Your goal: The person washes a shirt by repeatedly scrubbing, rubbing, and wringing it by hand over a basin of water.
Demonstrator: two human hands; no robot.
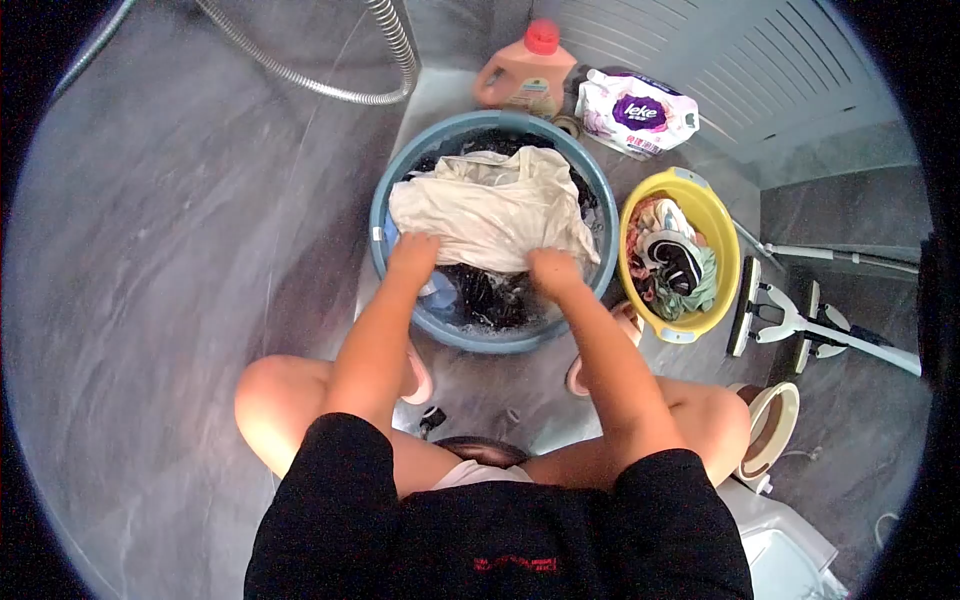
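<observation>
A wet cream-white shirt [490,210] is spread over the top of a round blue basin [384,190]. My left hand [415,255] grips the shirt's near edge on the left, fingers closed on the cloth. On the near right edge, my right hand [553,270] is closed on the same shirt. Under and around it lie dark wet clothes [490,297] in water with some suds. A light blue piece of cloth [438,293] shows at the basin's near left.
Right of the basin stands a yellow tub [730,235] with mixed clothes. Behind are a pink detergent bottle [525,72] and a white detergent pouch [637,113]. A squeegee mop [800,322] lies at the right, near a beige bucket [785,420]. A metal shower hose [300,88] hangs upper left.
</observation>
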